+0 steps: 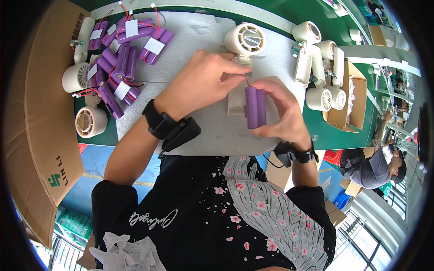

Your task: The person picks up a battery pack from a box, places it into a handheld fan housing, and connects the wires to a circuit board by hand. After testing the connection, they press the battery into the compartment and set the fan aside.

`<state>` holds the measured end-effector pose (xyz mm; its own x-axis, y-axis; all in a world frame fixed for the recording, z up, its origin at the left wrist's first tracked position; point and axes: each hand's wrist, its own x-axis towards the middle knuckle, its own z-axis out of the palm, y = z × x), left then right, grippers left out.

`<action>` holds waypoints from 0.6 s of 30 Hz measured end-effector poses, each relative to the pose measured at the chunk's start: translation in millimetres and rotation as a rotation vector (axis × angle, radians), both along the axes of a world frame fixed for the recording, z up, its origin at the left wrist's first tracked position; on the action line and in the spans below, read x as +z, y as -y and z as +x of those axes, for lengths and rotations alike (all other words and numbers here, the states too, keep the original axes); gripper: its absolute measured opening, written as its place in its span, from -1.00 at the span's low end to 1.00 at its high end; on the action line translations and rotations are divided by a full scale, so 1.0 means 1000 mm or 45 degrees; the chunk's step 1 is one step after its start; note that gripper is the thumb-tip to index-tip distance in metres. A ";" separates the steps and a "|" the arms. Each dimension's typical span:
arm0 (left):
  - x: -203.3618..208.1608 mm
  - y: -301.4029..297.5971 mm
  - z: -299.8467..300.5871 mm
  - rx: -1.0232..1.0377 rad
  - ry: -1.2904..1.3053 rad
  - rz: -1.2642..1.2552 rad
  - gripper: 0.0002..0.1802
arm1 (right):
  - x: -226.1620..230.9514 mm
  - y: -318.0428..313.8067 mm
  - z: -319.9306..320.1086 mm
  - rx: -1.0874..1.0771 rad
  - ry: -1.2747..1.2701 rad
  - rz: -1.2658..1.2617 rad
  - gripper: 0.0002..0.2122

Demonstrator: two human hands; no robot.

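Purple batteries (255, 108), two side by side, were in my right hand (287, 113), fingers clamped on them, above a pale mat (194, 36); my left hand (203, 77), fingertips pinched together, partly hid a cream fan (234, 39). More batteries (121, 62) lay heaped leftward.

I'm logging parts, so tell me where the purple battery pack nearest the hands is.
In the head view, just right of centre: the purple battery pack is in the right hand, beside the cream fan's handle.
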<state>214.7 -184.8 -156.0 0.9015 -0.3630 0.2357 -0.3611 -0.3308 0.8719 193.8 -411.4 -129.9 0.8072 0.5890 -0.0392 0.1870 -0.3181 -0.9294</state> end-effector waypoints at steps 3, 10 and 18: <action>0.002 -0.006 0.000 -0.051 -0.034 0.067 -0.70 | -0.004 -0.008 0.000 0.010 0.113 -0.053 -0.28; -0.002 -0.008 0.004 -0.116 0.110 0.037 -0.70 | -0.005 -0.016 0.001 0.054 0.501 -0.233 -0.32; -0.007 -0.009 0.005 -0.122 0.182 -0.011 -0.73 | 0.003 -0.017 -0.013 -0.007 0.467 -0.287 -0.29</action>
